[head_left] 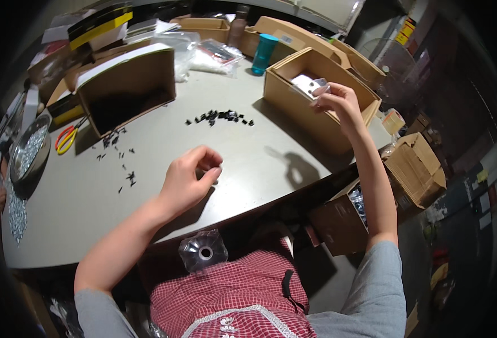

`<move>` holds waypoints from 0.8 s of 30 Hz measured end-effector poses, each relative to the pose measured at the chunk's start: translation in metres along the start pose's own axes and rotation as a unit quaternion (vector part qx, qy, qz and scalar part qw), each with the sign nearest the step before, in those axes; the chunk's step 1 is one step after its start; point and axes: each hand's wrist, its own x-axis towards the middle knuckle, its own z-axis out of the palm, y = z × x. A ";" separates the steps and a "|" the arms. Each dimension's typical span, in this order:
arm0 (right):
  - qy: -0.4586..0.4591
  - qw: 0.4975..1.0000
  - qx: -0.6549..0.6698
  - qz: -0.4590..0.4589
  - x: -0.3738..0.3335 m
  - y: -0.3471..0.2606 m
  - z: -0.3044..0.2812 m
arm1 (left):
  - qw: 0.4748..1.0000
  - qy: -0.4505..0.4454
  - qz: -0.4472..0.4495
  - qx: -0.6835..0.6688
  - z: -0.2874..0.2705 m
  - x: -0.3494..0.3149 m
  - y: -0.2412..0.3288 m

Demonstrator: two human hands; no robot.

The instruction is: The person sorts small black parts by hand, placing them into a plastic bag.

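Observation:
My left hand (191, 177) hovers over the near part of the grey table (243, 169), fingers curled toward the thumb; whatever they may hold is hidden. Ahead of it lies a loose pile of small black parts (220, 116). My right hand (338, 104) reaches over the near wall of an open cardboard box (310, 115). Its thumb and fingers pinch a small white, partly see-through piece with dark spots (309, 86), whose exact kind I cannot make out. Small black screw-like pieces (129, 179) are scattered left of my left hand.
A dark-mouthed cardboard box (127, 90) lies on its side at the back left. Near it are red-and-yellow pliers (66, 139) and a metal bowl of shiny small parts (30, 149). A teal tumbler (264, 54) stands behind. More cartons (414, 169) sit beyond the table's right edge.

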 end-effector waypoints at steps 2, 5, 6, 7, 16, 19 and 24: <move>-0.088 0.996 0.016 0.001 -0.021 -0.010 0.043 | 0.998 -0.006 -0.013 -0.066 -0.005 0.006 0.004; -0.208 0.978 0.014 0.031 -0.042 -0.019 0.110 | 0.993 0.054 0.103 -0.020 -0.020 0.014 0.006; -0.235 0.971 0.005 0.031 -0.047 -0.021 0.129 | 0.993 0.060 0.096 -0.016 -0.024 0.017 0.007; -0.249 0.967 0.041 0.022 -0.049 -0.020 0.147 | 0.995 0.041 0.072 -0.049 -0.028 0.018 0.010; -0.306 0.946 0.107 0.034 0.006 -0.015 0.220 | 0.976 0.129 -0.053 -0.167 -0.069 0.033 -0.003; -0.334 0.935 0.108 0.060 0.014 -0.010 0.229 | 0.977 0.145 -0.063 -0.144 -0.077 0.034 -0.007; -0.354 0.922 0.132 0.085 0.011 0.007 0.232 | 0.984 0.155 -0.075 -0.052 -0.078 0.038 -0.014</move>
